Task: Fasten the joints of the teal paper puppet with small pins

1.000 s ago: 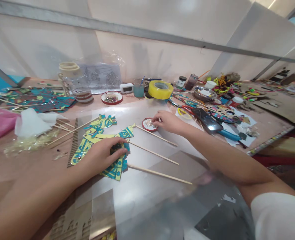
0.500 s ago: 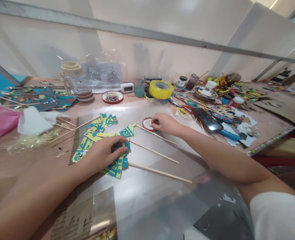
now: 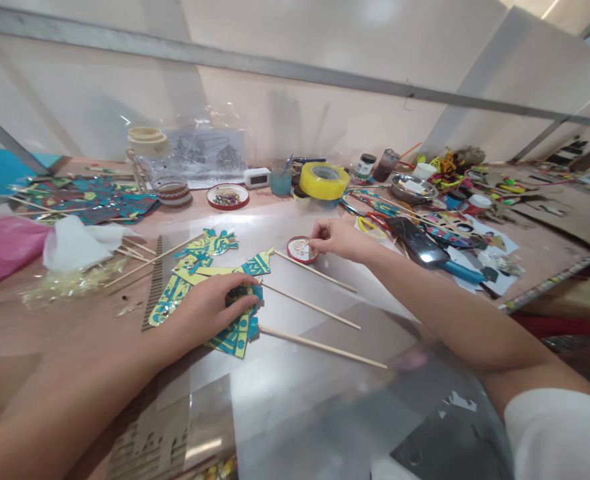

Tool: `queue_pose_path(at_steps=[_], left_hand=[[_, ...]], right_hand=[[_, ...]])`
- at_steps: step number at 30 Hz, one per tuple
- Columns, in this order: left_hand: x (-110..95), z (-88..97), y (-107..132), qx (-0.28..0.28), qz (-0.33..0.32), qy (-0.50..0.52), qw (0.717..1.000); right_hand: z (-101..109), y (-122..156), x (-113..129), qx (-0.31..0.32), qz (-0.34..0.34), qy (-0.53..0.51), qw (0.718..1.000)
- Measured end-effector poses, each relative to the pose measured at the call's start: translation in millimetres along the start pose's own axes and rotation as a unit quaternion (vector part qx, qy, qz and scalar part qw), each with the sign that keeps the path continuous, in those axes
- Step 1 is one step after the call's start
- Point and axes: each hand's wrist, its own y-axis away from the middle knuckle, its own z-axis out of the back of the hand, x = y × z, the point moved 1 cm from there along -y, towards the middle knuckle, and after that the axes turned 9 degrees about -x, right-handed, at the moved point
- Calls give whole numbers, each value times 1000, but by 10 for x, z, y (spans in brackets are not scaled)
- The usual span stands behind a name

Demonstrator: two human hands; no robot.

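- Nearest, one glossy sheet [image 3: 299,407] spreads over the tabletop [image 3: 69,333] beneath the sticks, perhaps to shield it; overlapping edges leave any further sheets uncounted
- A person's left hand [image 3: 209,303] lies across one blue-and-yellow cut-out figure [image 3: 199,263] left of centre on the tabletop, fingers loosely curved, thumb apart, seemingly steadying the piece rather than gripping it
- Three pale sticks [image 3: 325,348] point rightward from beside the figure, probably turned that way to lie out of the left forearm's path; a fourth stick [image 3: 147,263] slants away on its far left
- The right hand [image 3: 339,240] reaches to one small red-rimmed dish [image 3: 297,260], fingertips bent close at its edge; whether they pinch a bead cannot be told, and the beads [image 3: 301,248] inside are too tiny to count
- The dish sits just beyond the uppermost stick, likely for easy reach
- Farther back stand one roll of yellow tape [image 3: 325,191], one larger red-rimmed dish [image 3: 227,207] of mixed beads, one cup [image 3: 281,183] of blue-green liquid and one white device [image 3: 257,178], apparently pushed wallward for working room
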Motion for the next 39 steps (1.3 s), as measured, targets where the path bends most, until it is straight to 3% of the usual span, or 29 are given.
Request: queue_pose_path(at_steps=[5,9,14,18,25,33,39], left_hand=[[-19,6,-6,-3,-1,-1,1000],[-22,15,-2,-6,-1,-6,1000],[-6,9,1,-1,1,-1,1000],[-5,3,-1,3,3,-1,1000],[-16,6,-8,12,3,-4,1000],[-12,11,-6,7,-7,0,1000],[-8,0,-8,4,-6,4,1000]], right_hand=[[-8,-14,10,12,-10,-18,1000],[51,10,17,-10,43,79,996],[74,62,58,47,168,250,953],[3,43,52,94,227,305,920],[-151,-29,-3,108,292,379,871],[-33,-39,130,91,205,338,914],[-26,-78,58,37,204,247,947]])
